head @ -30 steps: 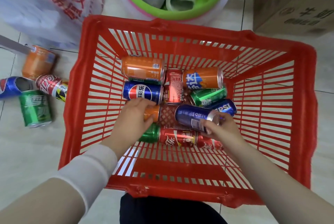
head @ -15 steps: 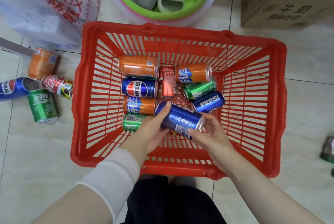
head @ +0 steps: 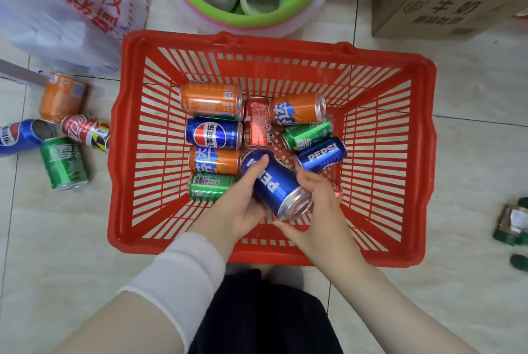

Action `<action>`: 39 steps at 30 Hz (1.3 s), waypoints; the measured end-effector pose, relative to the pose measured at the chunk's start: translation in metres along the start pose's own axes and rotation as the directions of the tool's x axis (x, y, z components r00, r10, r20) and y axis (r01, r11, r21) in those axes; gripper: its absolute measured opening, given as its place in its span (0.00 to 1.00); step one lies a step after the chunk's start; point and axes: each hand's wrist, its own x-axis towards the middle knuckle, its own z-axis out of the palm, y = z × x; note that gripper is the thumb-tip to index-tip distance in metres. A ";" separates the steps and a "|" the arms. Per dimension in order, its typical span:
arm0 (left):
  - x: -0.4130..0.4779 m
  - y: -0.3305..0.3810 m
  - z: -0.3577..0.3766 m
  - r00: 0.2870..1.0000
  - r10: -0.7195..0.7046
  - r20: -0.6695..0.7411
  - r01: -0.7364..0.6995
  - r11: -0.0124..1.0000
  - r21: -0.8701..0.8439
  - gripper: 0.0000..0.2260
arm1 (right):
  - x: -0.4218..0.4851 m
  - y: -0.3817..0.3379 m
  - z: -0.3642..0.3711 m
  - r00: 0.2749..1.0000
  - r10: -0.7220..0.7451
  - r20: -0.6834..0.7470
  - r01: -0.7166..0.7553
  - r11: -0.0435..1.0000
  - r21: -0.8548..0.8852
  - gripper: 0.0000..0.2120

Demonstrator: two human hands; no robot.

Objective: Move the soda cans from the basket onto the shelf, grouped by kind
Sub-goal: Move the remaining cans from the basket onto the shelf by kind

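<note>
Floor (head: 460, 170) — can (head: 278, 190), left hand (head: 238, 206), right hand (head: 318, 212)

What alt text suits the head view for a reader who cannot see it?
Both hands hold a blue Pepsi aluminium can over a red slatted plastic basket: the left hand grips its body, the right hand its silver end. Orange, green, red and blue soda cans lie in the basket, and four loose cans lie on the tiled floor to its left.

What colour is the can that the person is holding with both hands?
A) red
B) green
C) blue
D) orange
C: the left hand and right hand both grip a blue metal Pepsi can over the red plastic basket.
</note>
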 end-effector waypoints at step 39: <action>0.029 0.028 -0.047 0.982 0.183 0.041 -0.187 0.967 0.171 0.10 | 0.094 0.091 -0.027 0.944 0.132 0.303 0.213 0.455 -0.864 0.32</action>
